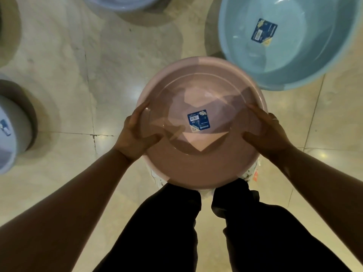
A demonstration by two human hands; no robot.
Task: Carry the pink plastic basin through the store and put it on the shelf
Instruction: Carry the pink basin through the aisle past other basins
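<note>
1. Looking down in the head view, the pink basin [196, 165] sits mouth-up just ahead of the person's dark trousers [176, 222], low over the tiled floor [98, 85]. A blue label [198, 121] is stuck inside its bottom.
2. At the basin's left rim the left hand [135, 132] grips it, thumb lying inside the wall. The right hand [269, 132] holds the opposite rim the same way.
3. Beyond the basin's far right edge stands a blue basin [294, 71]. A grey tub [11, 130] stands well off to the basin's left. Something white and patterned peeks from under its near edge; whether the basin rests on it, I cannot tell.
4. Empty and thin-walled, it should be light and hardly fragile, though glossy and likely to flex. Opposite points on the rolled rim look like the surest hold.
</note>
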